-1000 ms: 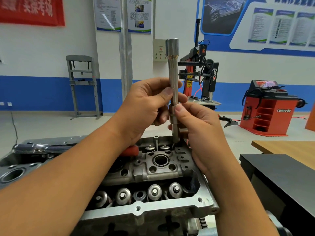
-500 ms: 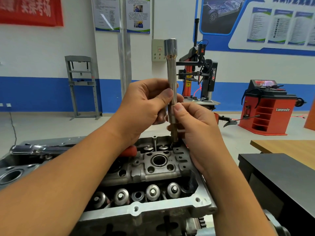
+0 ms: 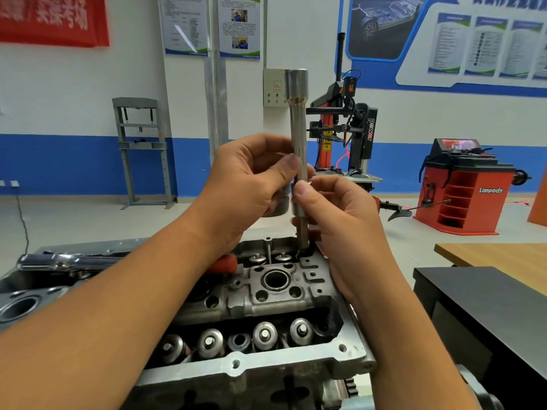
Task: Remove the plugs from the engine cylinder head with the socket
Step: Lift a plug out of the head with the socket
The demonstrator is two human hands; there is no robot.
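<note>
A long chrome socket (image 3: pixel 297 119) stands upright, its lower end in a hole at the far right of the grey engine cylinder head (image 3: pixel 266 294). My left hand (image 3: pixel 251 184) pinches the socket shaft with thumb and fingers at mid-height. Just below, my right hand (image 3: pixel 337 214) grips the shaft's lower part, thumb on the front. The wide end of the socket points up, free. Whether a plug sits under the socket tip is hidden. A round open bore shows in the head's middle.
A chrome ratchet with a red handle (image 3: pixel 68 260) lies across the head under my left forearm. A black bench (image 3: pixel 485 294) and a wooden table (image 3: pixel 503 255) stand at the right. Workshop machines stand behind, among them a red wheel balancer (image 3: pixel 464 187).
Both hands stay on the socket; my fingers have shifted slightly round the shaft. The socket keeps its upright place in the same hole.
</note>
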